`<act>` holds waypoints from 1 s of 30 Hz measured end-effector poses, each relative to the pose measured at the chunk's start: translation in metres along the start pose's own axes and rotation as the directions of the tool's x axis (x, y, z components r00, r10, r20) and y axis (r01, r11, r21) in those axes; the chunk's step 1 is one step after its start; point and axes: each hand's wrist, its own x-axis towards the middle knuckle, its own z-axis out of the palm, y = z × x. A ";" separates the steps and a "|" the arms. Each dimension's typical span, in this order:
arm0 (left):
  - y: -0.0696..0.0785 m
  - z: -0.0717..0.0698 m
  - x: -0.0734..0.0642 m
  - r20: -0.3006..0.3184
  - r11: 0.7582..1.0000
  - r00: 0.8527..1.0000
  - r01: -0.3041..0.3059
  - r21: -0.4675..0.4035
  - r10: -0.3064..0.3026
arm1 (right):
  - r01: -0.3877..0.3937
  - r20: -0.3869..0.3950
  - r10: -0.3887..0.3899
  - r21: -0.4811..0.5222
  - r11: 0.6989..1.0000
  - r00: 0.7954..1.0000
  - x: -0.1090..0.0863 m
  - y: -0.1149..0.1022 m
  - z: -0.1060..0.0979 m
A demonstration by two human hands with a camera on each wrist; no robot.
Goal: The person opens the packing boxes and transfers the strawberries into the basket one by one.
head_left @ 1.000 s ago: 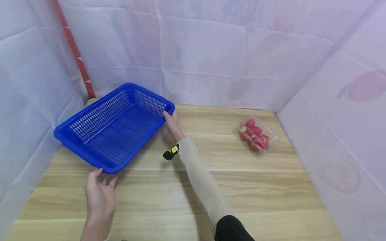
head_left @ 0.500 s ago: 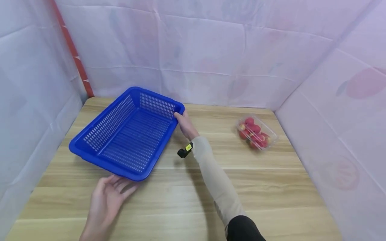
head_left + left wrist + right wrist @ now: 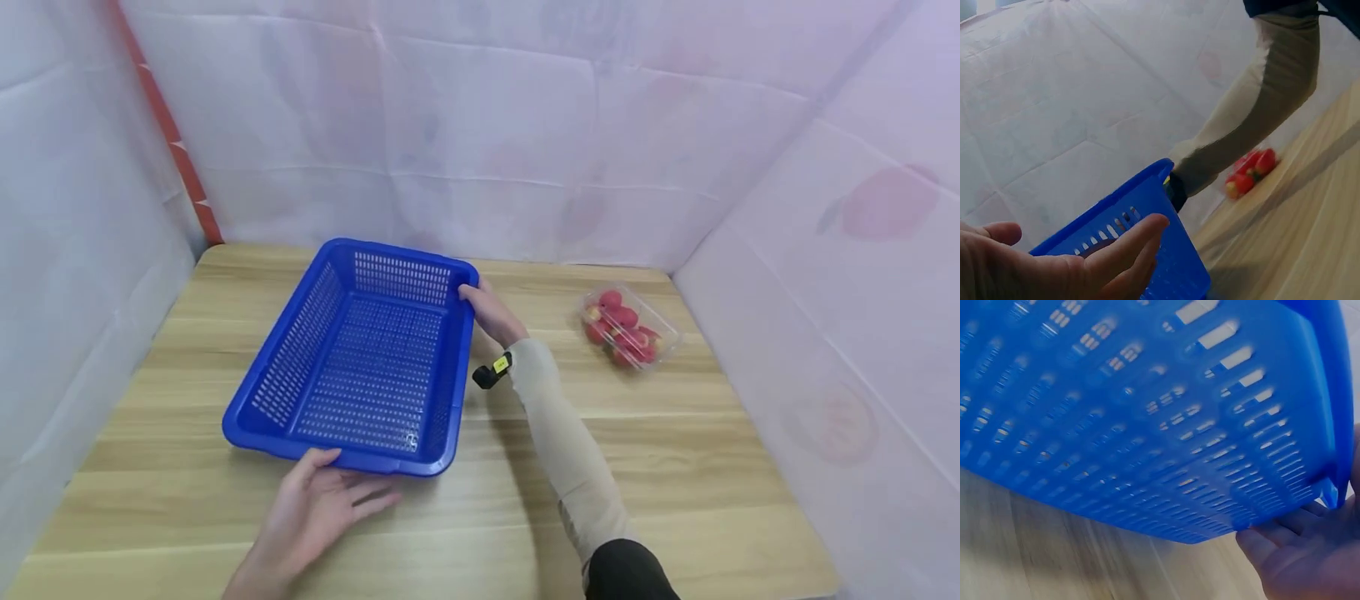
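A blue plastic basket (image 3: 367, 367) with slotted walls is held close over the wooden table, with nothing in it. At its far right corner my right hand (image 3: 497, 315) grips the rim, thumb inside and fingers outside; the right wrist view shows those fingers (image 3: 1257, 544) against the outer wall. My left hand (image 3: 318, 512) is at the near end, its thumb at the rim and its fingers stretched out below. In the left wrist view these straight fingers (image 3: 1122, 256) lie along the basket's end wall (image 3: 1175, 250).
To the right, a clear plastic box (image 3: 660, 333) of small red fruit (image 3: 622, 321) stands on the wooden table (image 3: 675, 467). White printed sheets (image 3: 480, 133) enclose the back and both sides. A red strip (image 3: 168, 125) runs up the back left corner.
The basket has moved right and toward me, turning so its long sides point more nearly away from me. Both hands have travelled right with it; the fruit box stays put.
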 end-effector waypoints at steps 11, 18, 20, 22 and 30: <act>-0.023 0.005 0.012 -0.108 0.994 0.990 0.101 0.046 -0.095 | -0.039 0.109 0.042 -0.027 0.999 0.993 -0.005 -0.007 -0.014; -0.035 0.004 0.015 -0.112 0.969 0.990 0.105 0.225 -0.082 | -0.046 0.100 0.048 -0.018 0.999 0.994 -0.005 -0.004 -0.015; -0.037 0.005 0.016 -0.127 0.952 0.989 0.115 0.284 -0.082 | -0.046 0.092 0.047 -0.009 0.999 0.995 -0.007 -0.002 -0.015; -0.038 0.005 0.016 -0.132 0.936 0.988 0.123 0.329 -0.083 | -0.036 0.081 0.035 0.005 0.999 0.996 -0.011 0.000 -0.015; -0.039 0.005 0.016 -0.159 0.896 0.984 0.142 0.421 -0.081 | 0.048 -0.166 -0.007 0.247 0.968 0.986 -0.031 0.009 -0.018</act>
